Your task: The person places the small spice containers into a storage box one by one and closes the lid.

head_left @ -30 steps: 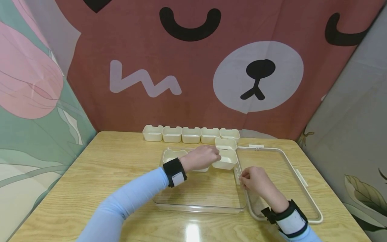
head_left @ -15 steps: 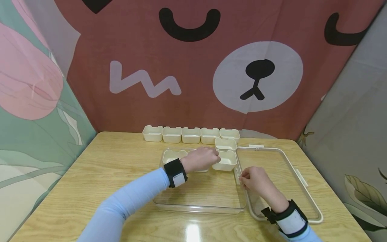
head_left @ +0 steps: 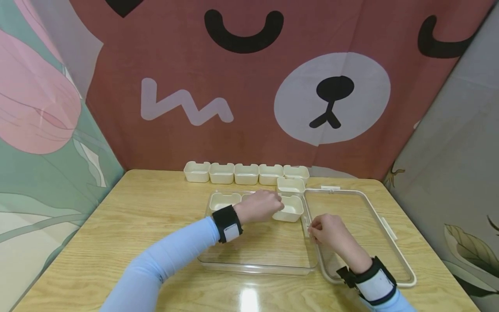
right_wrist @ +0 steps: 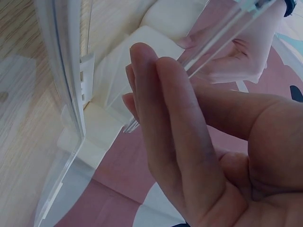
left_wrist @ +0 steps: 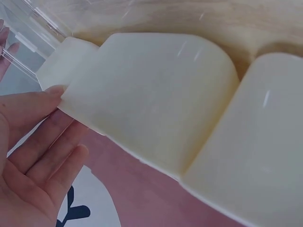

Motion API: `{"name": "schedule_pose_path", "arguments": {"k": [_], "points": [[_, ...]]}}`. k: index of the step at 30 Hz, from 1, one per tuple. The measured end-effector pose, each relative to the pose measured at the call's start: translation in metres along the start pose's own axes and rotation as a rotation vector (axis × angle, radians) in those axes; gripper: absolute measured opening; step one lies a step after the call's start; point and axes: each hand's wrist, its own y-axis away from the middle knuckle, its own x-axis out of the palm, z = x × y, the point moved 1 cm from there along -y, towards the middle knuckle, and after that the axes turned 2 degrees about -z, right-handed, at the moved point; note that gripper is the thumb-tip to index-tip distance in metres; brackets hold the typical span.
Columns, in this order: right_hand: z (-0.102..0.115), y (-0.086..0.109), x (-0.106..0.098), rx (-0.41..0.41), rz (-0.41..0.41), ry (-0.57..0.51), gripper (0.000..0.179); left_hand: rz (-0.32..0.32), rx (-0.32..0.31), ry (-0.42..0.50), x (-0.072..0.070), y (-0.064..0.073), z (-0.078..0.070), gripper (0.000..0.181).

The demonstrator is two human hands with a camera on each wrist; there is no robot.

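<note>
A clear rectangular storage box [head_left: 257, 268] stands on the table with small cream bins in a row along its far side. My left hand [head_left: 259, 206] reaches over this row and pinches the rim of the rightmost cream bin [head_left: 289, 210], thumb outside, as the left wrist view shows. Beside it sits another cream bin [left_wrist: 156, 80], largely hidden by my hand in the head view; the leftmost bin [head_left: 224, 200] is at the box's far left corner. My right hand [head_left: 331, 234] holds the box's right rim between thumb and fingers.
Right of the box lies a clear lid [head_left: 362, 234] with a white frame and side clips. Several cream bins [head_left: 246, 174] line the table's back edge, with one more bin [head_left: 291, 185] in front of their right end. A printed cloth [head_left: 187, 143] hangs behind.
The rightmost bin has moved slightly toward me and left, and sits lower within the box. My left hand has shifted slightly with it. My right hand stays at the rim.
</note>
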Motion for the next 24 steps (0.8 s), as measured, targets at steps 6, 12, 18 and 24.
{"name": "schedule_pose_path", "arguments": {"k": [6, 12, 18, 24], "points": [[0.0001, 0.0, -0.001, 0.002, 0.0, 0.003, 0.01, 0.012, -0.019, 0.01, -0.0002, 0.0004, -0.0015, 0.023], [-0.0004, 0.001, -0.0014, -0.002, -0.007, 0.002, 0.01, 0.018, -0.03, 0.003, 0.0002, 0.0006, -0.0022, 0.024], [-0.0018, 0.001, -0.0002, -0.018, -0.011, 0.001, 0.01, 0.038, -0.028, 0.01, 0.0036, 0.0007, -0.0029, 0.024], [-0.0013, 0.0, -0.0002, -0.017, -0.012, 0.002, 0.009, 0.044, -0.031, 0.018, 0.0057, 0.0014, -0.003, 0.022]]}}
